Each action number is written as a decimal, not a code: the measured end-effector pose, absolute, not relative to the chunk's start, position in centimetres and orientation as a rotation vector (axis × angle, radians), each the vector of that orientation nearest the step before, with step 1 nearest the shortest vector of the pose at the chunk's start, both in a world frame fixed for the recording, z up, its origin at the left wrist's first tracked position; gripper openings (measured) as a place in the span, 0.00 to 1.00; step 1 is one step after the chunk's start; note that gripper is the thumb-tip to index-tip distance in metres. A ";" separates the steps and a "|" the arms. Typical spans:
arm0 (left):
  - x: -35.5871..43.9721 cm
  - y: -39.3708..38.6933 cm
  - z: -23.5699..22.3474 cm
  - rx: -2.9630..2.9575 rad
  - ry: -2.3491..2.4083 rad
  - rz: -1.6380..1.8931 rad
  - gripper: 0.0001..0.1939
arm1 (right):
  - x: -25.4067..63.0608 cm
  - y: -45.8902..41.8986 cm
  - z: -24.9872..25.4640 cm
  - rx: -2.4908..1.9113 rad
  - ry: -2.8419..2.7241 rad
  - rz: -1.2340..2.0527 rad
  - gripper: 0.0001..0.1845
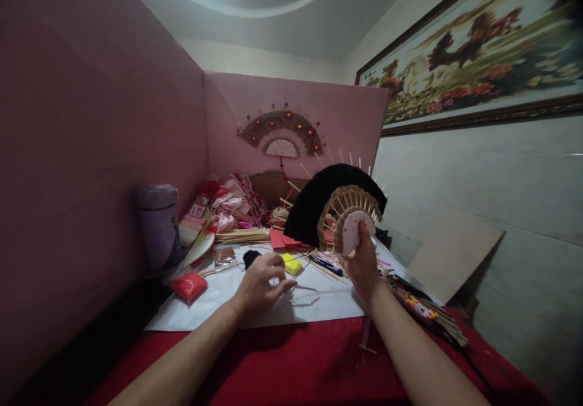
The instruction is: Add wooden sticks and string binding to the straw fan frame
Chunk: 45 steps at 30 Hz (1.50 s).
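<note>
My right hand point(361, 260) grips a handmade fan by its pale, red-spotted base, with the thumb pressed on the front. The fan has a black band point(303, 212), a woven tan border point(350, 195) and thin sticks whose tips poke out past the black edge. Low over the white sheet is my left hand point(263, 281), its fingers curled and a gap showing between thumb and fingers. Just behind it sits a small black lump point(250, 258); I cannot tell whether they touch. A yellow packet point(292, 264) lies beyond the left fingertips, and a thin pale stick lies near the thumb.
A white sheet point(182, 316) covers part of the red cloth point(291, 357). At left are a red packet point(189, 286) and a purple flask point(158, 227). Bundled sticks point(243, 235) and pink fabric point(232, 196) lie behind. A decorated fan point(282, 133) hangs on the pink panel.
</note>
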<state>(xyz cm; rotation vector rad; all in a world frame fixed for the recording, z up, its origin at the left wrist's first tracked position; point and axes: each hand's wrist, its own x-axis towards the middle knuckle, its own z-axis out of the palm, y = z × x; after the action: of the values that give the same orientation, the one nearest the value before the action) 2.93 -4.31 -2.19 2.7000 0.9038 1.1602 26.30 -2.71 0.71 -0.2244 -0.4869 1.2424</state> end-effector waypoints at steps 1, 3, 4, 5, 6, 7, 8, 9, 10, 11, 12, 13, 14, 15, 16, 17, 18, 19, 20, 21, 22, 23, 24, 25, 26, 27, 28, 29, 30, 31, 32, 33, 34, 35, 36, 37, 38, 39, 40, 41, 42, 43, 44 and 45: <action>2.6 -3.9 -2.1 2.607 1.006 1.301 0.11 | 26.3 -2.8 0.8 -0.226 -0.502 1.249 0.11; 1.7 -2.8 -2.2 2.429 1.260 1.492 0.07 | 26.1 -3.0 0.9 -0.235 -0.546 1.268 0.14; 1.3 -2.2 -2.4 2.377 1.376 1.515 0.07 | 26.0 -3.1 1.0 -0.246 -0.565 1.280 0.15; 0.9 -1.6 -2.7 2.369 1.446 1.471 0.10 | 26.0 -3.2 1.1 -0.259 -0.577 1.286 0.16; 0.5 -1.0 -3.1 2.411 1.458 1.357 0.14 | 25.9 -3.2 1.2 -0.276 -0.581 1.288 0.17; 0.2 -0.5 -3.5 2.447 1.455 1.251 0.16 | 25.8 -3.3 1.3 -0.291 -0.580 1.285 0.17; -0.1 -0.1 -3.9 2.461 1.444 1.183 0.16 | 25.8 -3.3 1.4 -0.302 -0.578 1.279 0.17; -0.3 0.2 -4.1 2.457 1.424 1.144 0.17 | 25.8 -3.2 1.4 -0.309 -0.580 1.274 0.16; -0.4 0.4 -4.3 2.427 1.406 1.152 0.17 | 25.8 -3.2 1.4 -0.312 -0.586 1.268 0.16; -0.4 0.5 -4.3 2.375 1.390 1.198 0.18 | 25.9 -3.0 1.3 -0.313 -0.596 1.265 0.17; -0.5 0.6 -4.2 2.307 1.371 1.263 0.19 | 26.0 -2.9 1.2 -0.311 -0.607 1.262 0.18; -0.5 0.6 -3.9 2.217 1.355 1.339 0.20 | 26.1 -2.8 1.0 -0.309 -0.614 1.258 0.19; -0.5 0.5 -3.6 2.111 1.340 1.401 0.20 | 26.2 -2.6 0.9 -0.307 -0.615 1.257 0.20; -0.5 0.4 -3.2 1.991 1.324 1.443 0.20 | 26.4 -2.5 0.7 -0.306 -0.606 1.257 0.20; -0.4 0.3 -2.9 1.855 1.298 1.467 0.20 | 26.5 -2.5 0.6 -0.306 -0.585 1.251 0.20; -0.4 0.1 -2.6 1.701 1.247 1.481 0.19 | 26.6 -2.4 0.6 -0.308 -0.555 1.243 0.19; -0.5 0.0 -2.3 1.539 1.165 1.481 0.19 | 26.7 -2.4 0.6 -0.312 -0.521 1.230 0.19; -0.5 -0.2 -2.1 1.378 1.054 1.469 0.18 | 26.8 -2.4 0.6 -0.313 -0.490 1.218 0.18; -0.5 -0.3 -1.9 1.228 0.929 1.446 0.17 | 26.8 -2.4 0.6 -0.312 -0.464 1.206 0.18; -0.6 -0.4 -1.8 1.096 0.808 1.412 0.15 | 26.8 -2.4 0.7 -0.308 -0.445 1.197 0.17; -0.7 -0.5 -1.7 0.992 0.710 1.372 0.13 | 26.9 -2.4 0.8 -0.301 -0.433 1.185 0.18; -0.9 -0.5 -1.7 0.918 0.647 1.341 0.12 | 26.9 -2.3 0.8 -0.296 -0.421 1.165 0.17; -1.0 -0.5 -1.6 0.870 0.620 1.327 0.11 | 27.0 -2.2 0.8 -0.296 -0.399 1.131 0.17; -1.2 -0.4 -1.6 0.842 0.619 1.332 0.11 | 27.0 -2.0 0.8 -0.300 -0.370 1.092 0.15; -1.4 -0.3 -1.6 0.833 0.633 1.349 0.11 | 27.2 -1.9 0.8 -0.303 -0.341 1.053 0.14; -1.5 -0.1 -1.6 0.839 0.653 1.371 0.10 | 27.3 -1.8 0.7 -0.304 -0.318 1.022 0.14; -1.7 0.0 -1.5 0.851 0.672 1.389 0.10 | 27.5 -1.6 0.7 -0.305 -0.301 1.002 0.13; -1.8 0.1 -1.5 0.863 0.688 1.397 0.10 | 27.7 -1.5 0.6 -0.307 -0.288 0.992 0.13; -2.0 0.2 -1.5 0.870 0.702 1.402 0.10 | 28.0 -1.5 0.5 -0.312 -0.285 0.985 0.13; -2.2 0.3 -1.5 0.870 0.721 1.409 0.10 | 28.3 -1.4 0.4 -0.324 -0.288 0.978 0.13; -2.3 0.4 -1.5 0.870 0.751 1.425 0.10 | 28.6 -1.3 0.3 -0.343 -0.291 0.964 0.12; -2.5 0.5 -1.5 0.873 0.788 1.455 0.11 | 29.0 -1.2 0.2 -0.365 -0.296 0.944 0.12; -2.6 0.6 -1.5 0.878 0.827 1.500 0.12 | 29.3 -1.1 0.0 -0.386 -0.303 0.920 0.12; -2.8 0.7 -1.5 0.885 0.860 1.552 0.12 | 29.5 -1.0 -0.1 -0.405 -0.310 0.893 0.11; -2.9 0.9 -1.5 0.893 0.883 1.604 0.13 | 29.8 -0.9 -0.2 -0.418 -0.312 0.864 0.11; -3.0 1.0 -1.5 0.896 0.895 1.649 0.13 | 30.0 -0.9 -0.2 -0.426 -0.309 0.833 0.11; -3.1 1.2 -1.5 0.893 0.897 1.686 0.14 | 30.1 -0.8 -0.3 -0.429 -0.306 0.802 0.11; -3.3 1.3 -1.5 0.887 0.898 1.714 0.14 | 30.2 -0.8 -0.3 -0.426 -0.303 0.775 0.11; -3.4 1.5 -1.5 0.880 0.901 1.739 0.14 | 30.2 -0.8 -0.3 -0.416 -0.298 0.751 0.10; -3.5 1.6 -1.5 0.872 0.906 1.761 0.13 | 30.2 -0.8 -0.3 -0.399 -0.290 0.732 0.09; -3.6 1.6 -1.5 0.864 0.913 1.778 0.12 | 30.3 -0.9 -0.2 -0.380 -0.285 0.724 0.08; -3.7 1.6 -1.5 0.856 0.921 1.789 0.11 | 30.3 -1.0 -0.1 -0.360 -0.280 0.720 0.06; -3.8 1.6 -1.5 0.848 0.929 1.798 0.10 | 30.4 -1.1 -0.1 -0.345 -0.275 0.712 0.06; -3.9 1.5 -1.4 0.840 0.938 1.803 0.10 | 30.5 -1.2 0.0 -0.332 -0.270 0.705 0.05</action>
<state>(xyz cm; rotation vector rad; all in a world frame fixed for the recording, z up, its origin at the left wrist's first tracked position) -3.85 1.47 -1.45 0.8400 0.9378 1.8031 30.53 -1.18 0.01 -0.3318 -0.2704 0.7048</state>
